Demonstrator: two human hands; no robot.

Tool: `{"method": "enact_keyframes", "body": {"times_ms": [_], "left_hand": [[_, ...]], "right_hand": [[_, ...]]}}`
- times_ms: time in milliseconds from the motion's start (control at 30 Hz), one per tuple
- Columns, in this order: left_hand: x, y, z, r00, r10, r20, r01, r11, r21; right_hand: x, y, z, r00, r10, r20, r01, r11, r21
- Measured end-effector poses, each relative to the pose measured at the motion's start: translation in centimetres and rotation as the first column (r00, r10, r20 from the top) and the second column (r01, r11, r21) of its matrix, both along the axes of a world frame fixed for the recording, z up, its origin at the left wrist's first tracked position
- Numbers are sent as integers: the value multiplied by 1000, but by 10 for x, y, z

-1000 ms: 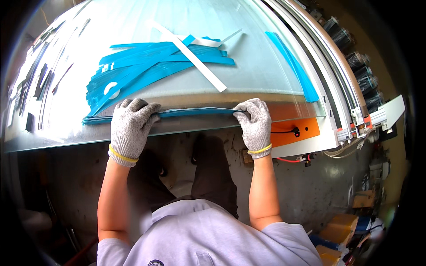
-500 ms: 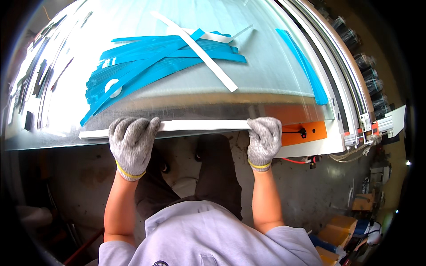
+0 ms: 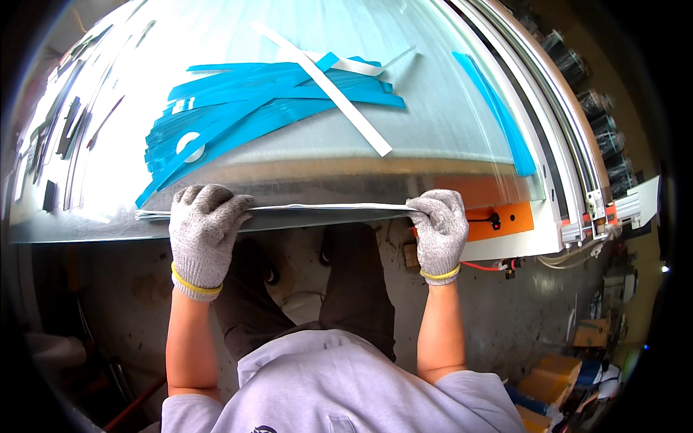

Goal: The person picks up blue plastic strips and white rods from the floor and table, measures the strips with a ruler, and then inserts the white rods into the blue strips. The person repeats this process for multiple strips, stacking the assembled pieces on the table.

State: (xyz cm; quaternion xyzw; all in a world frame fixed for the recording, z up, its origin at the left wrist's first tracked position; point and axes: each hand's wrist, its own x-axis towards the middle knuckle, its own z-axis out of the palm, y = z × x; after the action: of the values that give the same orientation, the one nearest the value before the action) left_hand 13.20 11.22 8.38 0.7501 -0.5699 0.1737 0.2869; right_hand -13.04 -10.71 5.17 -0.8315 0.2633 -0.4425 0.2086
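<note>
Glass table [image 3: 433, 133] bearing a crisscrossed pile [image 3: 242, 119] of blue strips. At the table's near edge, a thin white stack [image 3: 325, 206] runs left to right, nearer than the pile. Gloved and curled, the left hand [image 3: 204, 225] is closed on the stack just inside its left end; the right hand [image 3: 440, 225], also gloved, pinches the right end.
</note>
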Motion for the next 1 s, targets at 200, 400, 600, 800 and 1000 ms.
{"method": "enact_keyframes", "body": {"times_ms": [200,400,600,800,1000], "left_hand": [[16,35,-13,995,78,61,-73,994,-82],[23,51,-23,995,82,53,-74,988,-136],[23,50,-20,997,77,15,-74,988,-137],[24,44,-12,992,115,-44,-120,986,-113],[27,38,-7,990,136,-44,-140,985,-102]], "right_hand": [[-7,0,-20,994,-40,99,57,983,-172],[-8,5,-22,993,-33,112,51,985,-163],[-10,1,-14,998,-1,59,5,997,-75],[-10,-7,5,999,45,18,-47,984,174],[-8,-14,11,997,68,-22,-61,967,249]]}}
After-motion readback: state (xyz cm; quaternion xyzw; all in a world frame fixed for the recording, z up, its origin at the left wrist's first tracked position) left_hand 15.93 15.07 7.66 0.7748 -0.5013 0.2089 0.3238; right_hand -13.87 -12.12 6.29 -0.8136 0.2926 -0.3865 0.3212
